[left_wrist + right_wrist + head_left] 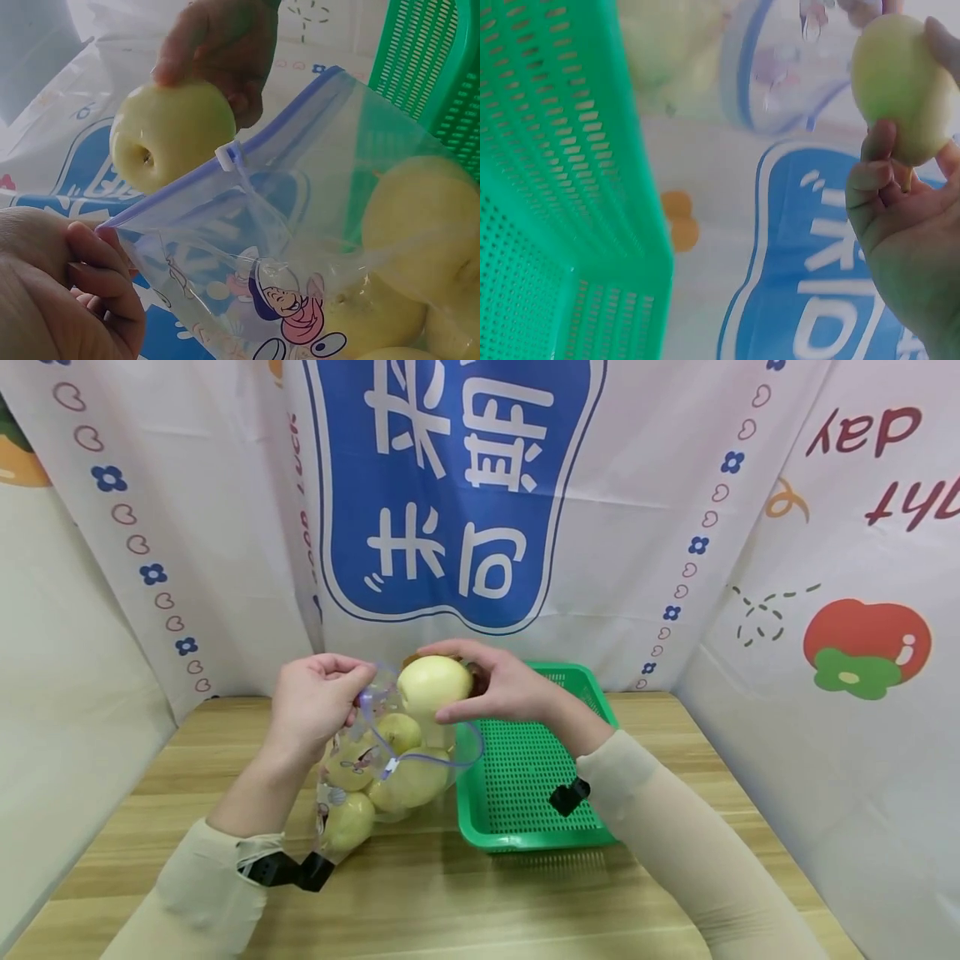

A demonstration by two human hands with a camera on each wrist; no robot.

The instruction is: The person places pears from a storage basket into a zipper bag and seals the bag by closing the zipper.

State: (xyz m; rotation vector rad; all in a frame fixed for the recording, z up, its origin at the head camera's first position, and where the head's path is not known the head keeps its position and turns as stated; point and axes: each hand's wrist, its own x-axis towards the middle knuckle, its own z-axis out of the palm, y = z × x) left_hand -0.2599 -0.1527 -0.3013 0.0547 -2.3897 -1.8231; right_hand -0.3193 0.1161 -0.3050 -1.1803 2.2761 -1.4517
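My left hand [309,706] pinches the purple zip edge of a clear printed zip bag [217,259] between thumb and fingers. The bag stands with its mouth spread, and several pale yellow pears [411,781] show through its plastic. At the mouth, my right hand [517,689] grips another pear [435,683] with thumb and fingers spread around its sides. The stem of this pear points back toward the palm in the right wrist view. A white slider [227,156] sits on the zip edge.
A green plastic basket [468,827] with perforated walls stands right of the bag, beneath my right forearm. Both rest on a wood-grain table [390,902]. A white printed cloth [622,552] hangs behind the table and along its sides.
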